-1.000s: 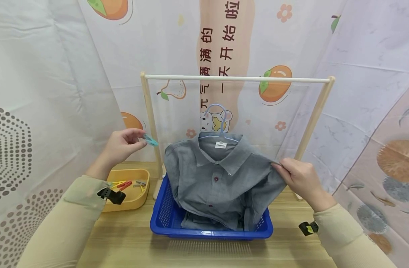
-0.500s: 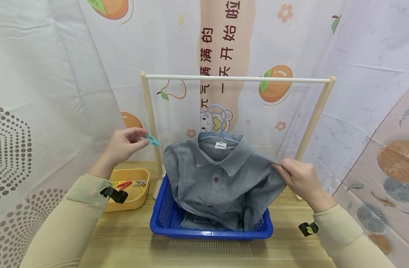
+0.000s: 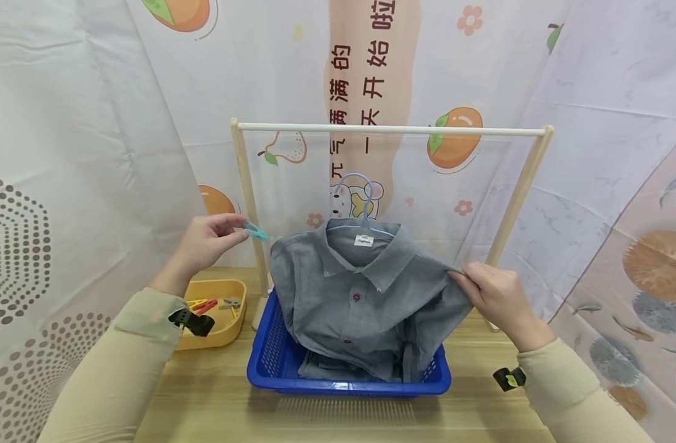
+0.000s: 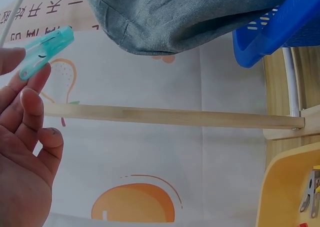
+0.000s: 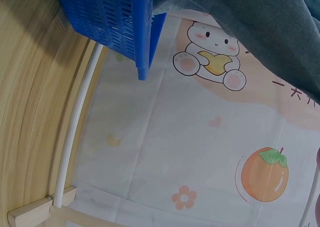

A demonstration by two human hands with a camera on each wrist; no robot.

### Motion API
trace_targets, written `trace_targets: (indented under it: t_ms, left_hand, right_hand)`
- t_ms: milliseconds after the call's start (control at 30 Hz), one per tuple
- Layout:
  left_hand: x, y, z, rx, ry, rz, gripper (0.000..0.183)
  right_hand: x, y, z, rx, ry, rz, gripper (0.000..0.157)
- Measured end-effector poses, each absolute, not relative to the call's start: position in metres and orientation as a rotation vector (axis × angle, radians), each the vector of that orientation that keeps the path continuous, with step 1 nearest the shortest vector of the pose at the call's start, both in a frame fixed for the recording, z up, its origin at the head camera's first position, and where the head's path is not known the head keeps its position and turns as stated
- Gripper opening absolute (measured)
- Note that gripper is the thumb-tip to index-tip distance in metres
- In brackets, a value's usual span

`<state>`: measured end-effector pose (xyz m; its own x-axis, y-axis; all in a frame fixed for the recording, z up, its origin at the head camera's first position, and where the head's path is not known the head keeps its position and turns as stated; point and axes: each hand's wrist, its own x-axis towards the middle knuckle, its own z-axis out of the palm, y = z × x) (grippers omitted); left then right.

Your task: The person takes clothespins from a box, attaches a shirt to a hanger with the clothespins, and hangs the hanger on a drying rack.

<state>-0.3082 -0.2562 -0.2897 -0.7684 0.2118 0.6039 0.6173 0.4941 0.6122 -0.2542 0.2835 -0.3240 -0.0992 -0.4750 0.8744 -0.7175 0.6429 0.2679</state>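
Observation:
My left hand (image 3: 213,240) pinches a turquoise clothespin (image 3: 256,231) between thumb and fingers, just left of a grey shirt's shoulder. In the left wrist view the clothespin (image 4: 47,52) points toward the shirt (image 4: 165,22), apart from it. The buttoned grey shirt (image 3: 354,307) is on a light blue hanger (image 3: 365,203), whose hook stands up above the collar. Its lower part lies folded in a blue basket (image 3: 349,387). My right hand (image 3: 489,292) pinches the shirt's shoulder on the right and draws the cloth outward; only a sliver of that hand shows in the right wrist view.
Behind the basket stands a drying rack with a white bar (image 3: 393,130) and wooden posts (image 3: 520,194). A yellow tray (image 3: 221,335) at the left holds several clothespins (image 3: 206,306). Basket and tray stand on a wooden table (image 3: 205,394). Printed curtains surround the table.
My left hand has moved slightly to the right with the clothespin, closer to the shirt's left shoulder. The right hand and the shirt have stayed in place.

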Motion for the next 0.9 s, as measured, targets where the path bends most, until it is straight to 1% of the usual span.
trace_targets:
  t_ms: [300, 900]
  left_hand:
    - [-0.3069, -0.2526, -0.2872, -0.747, -2.305, -1.167, 0.025]
    - [-0.3129, -0.2469, -0.2877, -0.779, -2.294, -1.106, 0.022]
  right_hand:
    - [-0.255, 0.2833, -0.3232, 0.975, -1.735, 0.277, 0.048]
    - [-0.255, 0.2836, -0.3212, 0.985, -1.739, 0.282, 0.048]
